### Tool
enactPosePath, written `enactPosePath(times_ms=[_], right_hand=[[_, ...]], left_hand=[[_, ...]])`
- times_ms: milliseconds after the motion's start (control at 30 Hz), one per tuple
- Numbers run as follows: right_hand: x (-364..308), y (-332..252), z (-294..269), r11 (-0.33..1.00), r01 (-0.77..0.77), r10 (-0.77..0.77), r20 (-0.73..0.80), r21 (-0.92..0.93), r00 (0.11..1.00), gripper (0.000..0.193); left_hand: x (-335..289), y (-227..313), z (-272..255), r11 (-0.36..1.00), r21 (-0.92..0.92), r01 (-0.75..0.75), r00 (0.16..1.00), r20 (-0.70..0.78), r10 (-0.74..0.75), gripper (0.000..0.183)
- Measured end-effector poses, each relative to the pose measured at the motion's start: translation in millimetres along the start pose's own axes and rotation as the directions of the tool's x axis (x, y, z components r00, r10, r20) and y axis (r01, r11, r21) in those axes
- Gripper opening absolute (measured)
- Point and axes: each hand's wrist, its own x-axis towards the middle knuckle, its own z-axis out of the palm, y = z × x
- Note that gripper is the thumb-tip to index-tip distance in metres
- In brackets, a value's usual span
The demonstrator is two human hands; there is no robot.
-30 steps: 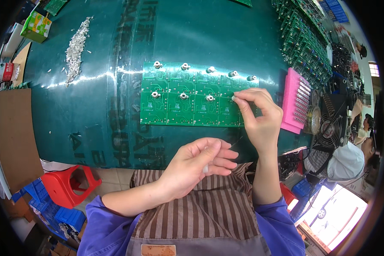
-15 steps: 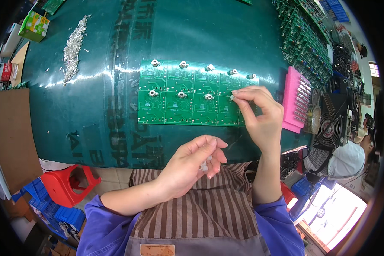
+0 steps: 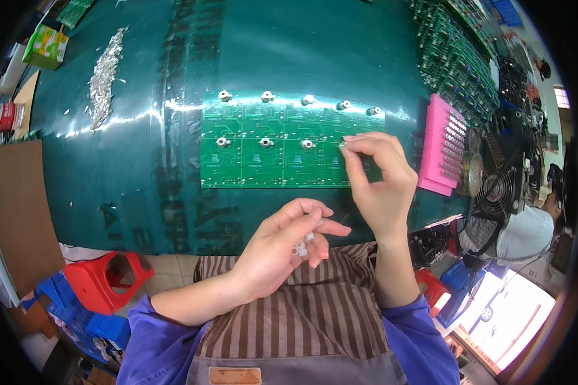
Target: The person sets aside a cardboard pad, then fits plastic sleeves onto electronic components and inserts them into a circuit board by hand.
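A green circuit board panel [image 3: 258,174] lies flat on the table in front of me. Small round posts with dark centres stand along its back row and on the left part of its middle row; one is this post [image 3: 265,142]. My right hand [image 3: 386,186] pinches a small whitish plastic piece [image 3: 343,145] between thumb and index finger at the middle row, right of the last post there. Nearer to me, before the board's front edge, my left hand [image 3: 273,244] is half curled around several small white plastic pieces [image 3: 302,248].
Right of the board lies a pink foam block [image 3: 435,163] bearing rows of small round parts. Stacked green circuit boards [image 3: 456,70] stand behind it, a fan [image 3: 499,196] beside it. A heap of tiny clear-silver parts [image 3: 104,83] lies far left. A red stool [image 3: 93,282] stands below the table's edge.
My right fingertips stay at the same spot on the board, pinching the small piece. On the left hand a finger has stretched out further to the right. The whole view has shifted slightly.
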Motion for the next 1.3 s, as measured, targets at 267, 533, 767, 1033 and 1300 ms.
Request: enactPosePath(times_ms=[267, 533, 767, 1033, 1300], right_hand=[[-9, 27, -65, 0.959, 0.003, -0.018, -0.05, -0.284, 0.999, 0.014], [-30, 78, -105, 0.9, -0.307, 0.248, -0.216, -0.309, 0.944, 0.01], [-38, 72, -101, 0.91, -0.346, 0.26, -0.337, -0.229, 0.905, 0.01], [-54, -21, -60, 0.732, -0.251, 0.235, 0.111, 0.634, 0.966, 0.019], [-52, -21, -52, 0.724, -0.276, 0.218, 0.169, 0.632, 0.961, 0.018]], left_hand=[[-2, -1, 2, 0.985, 0.165, -0.05, 0.999, -0.003, 0.051, 0.012], [5, -4, 7, 0.975, 0.219, -0.042, 0.999, 0.016, 0.039, 0.022], [11, -10, 14, 0.985, 0.148, -0.089, 0.996, 0.037, 0.084, 0.021], [17, -18, 21, 0.993, -0.007, -0.118, 0.992, 0.044, 0.118, 0.02], [16, -18, 15, 0.993, -0.03, -0.112, 0.986, 0.12, 0.115, 0.023]])
